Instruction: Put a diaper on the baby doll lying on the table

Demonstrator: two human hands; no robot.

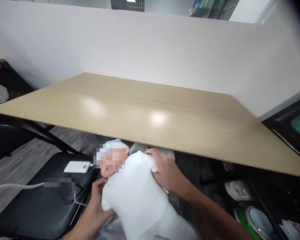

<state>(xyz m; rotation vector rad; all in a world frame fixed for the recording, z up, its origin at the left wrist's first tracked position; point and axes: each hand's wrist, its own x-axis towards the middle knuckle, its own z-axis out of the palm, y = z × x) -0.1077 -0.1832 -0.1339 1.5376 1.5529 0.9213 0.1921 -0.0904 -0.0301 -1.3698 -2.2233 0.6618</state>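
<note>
A baby doll [137,186] in a white long garment and a pale blue cap lies tilted across my lap, its head toward the upper left and its face blurred out. My left hand [97,201] is closed on the white cloth at the shoulder and sleeve just below the head. On the other side, my right hand [166,170] grips the opposite shoulder, with the fingers partly hidden behind the cloth. The lower end of the garment runs out of view at the bottom.
A wooden table [130,110] stands ahead, its front edge just beyond the doll. On the left, a black chair [20,213] bears a white power bank [77,166] with a cable [17,186]. Several items lie at the lower right, including a green-rimmed container [242,220]. A white partition [140,46] closes the back.
</note>
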